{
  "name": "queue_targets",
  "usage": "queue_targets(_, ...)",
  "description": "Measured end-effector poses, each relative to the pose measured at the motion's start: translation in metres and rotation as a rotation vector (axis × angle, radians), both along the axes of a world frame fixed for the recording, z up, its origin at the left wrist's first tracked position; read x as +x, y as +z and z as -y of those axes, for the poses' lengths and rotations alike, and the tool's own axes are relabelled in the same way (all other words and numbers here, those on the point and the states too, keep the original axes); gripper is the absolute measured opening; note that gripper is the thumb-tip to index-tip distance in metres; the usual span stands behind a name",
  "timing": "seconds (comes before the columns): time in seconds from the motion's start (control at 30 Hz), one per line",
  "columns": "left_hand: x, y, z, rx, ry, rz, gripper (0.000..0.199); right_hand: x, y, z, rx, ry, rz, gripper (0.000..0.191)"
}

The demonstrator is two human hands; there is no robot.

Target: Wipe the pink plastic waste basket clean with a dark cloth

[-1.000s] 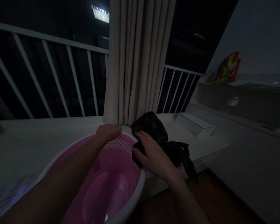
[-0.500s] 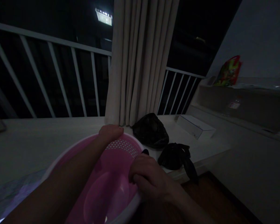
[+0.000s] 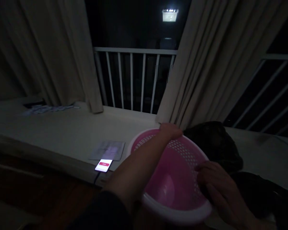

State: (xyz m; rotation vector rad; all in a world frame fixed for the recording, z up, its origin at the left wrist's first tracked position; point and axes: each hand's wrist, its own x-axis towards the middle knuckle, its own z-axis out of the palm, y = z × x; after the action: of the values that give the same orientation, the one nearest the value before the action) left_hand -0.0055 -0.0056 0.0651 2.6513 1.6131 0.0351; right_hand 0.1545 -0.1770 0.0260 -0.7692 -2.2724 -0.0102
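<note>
One pink basket (image 3: 184,182) at the near edge of the pale ledge (image 3: 69,127), grasped at its far rim by the left hand (image 3: 171,130). By the right rim, half-curled right hand (image 3: 217,188); cannot tell whether gripping. Dark bags (image 3: 214,147) to right, lit phone (image 3: 104,165) to left, curtains (image 3: 201,64) and railing (image 3: 144,50) beyond.

Pink basket (image 3: 180,169), five o'clock: smooth plastic, faint gloss inside. Black bag (image 3: 213,145), four o'clock: thin plastic by its look. Curtain (image 3: 201,64), two o'clock: matt cloth.
</note>
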Motion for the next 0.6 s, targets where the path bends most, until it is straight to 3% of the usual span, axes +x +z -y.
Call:
queue_targets(0.13, 0.001, -0.002, -0.003, -0.006, -0.014, 0.033, 0.053, 0.007, -0.004, -0.001, 0.167, 0.005, 0.046, 0.017)
queue_targets(0.37, 0.0, 0.0, 0.001, 0.019, -0.056, 0.006, 0.051, -0.013, -0.003, 0.01, 0.017, 0.062, -0.075, 0.029)
queue_targets(0.6, -0.007, -0.004, -0.006, 0.053, 0.001, -0.056, 0.054, -0.021, 0.0, 0.004, -0.005, -0.077, -0.108, 0.031)
